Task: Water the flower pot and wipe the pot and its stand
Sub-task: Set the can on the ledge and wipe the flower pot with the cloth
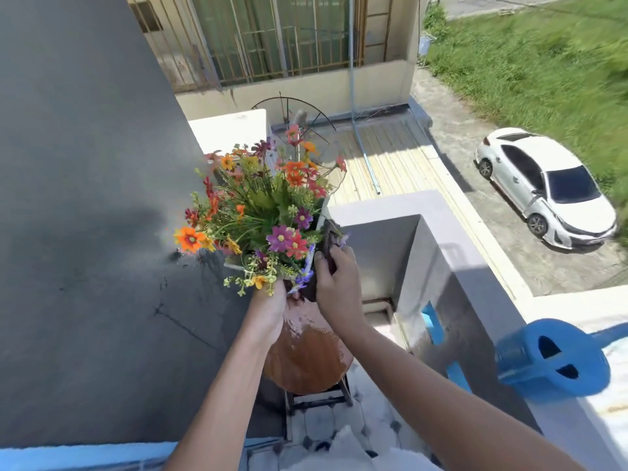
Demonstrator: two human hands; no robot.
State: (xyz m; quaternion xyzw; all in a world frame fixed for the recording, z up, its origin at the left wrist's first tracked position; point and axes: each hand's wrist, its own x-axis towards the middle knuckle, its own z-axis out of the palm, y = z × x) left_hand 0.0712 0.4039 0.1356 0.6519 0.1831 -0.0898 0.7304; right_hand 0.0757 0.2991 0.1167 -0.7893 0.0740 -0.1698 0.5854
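Over the round stand (307, 362) by the balcony wall, my left hand (272, 300) grips the flower pot (306, 283) underneath while my right hand (334, 273) pinches a dark cloth (328, 243) on its rim, so wiping looks underway, stand probably next.

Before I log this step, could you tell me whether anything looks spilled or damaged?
Yes: the round brown stand top shows pale wet or worn patches near the pot, below the left hand. Nothing looks tipped.
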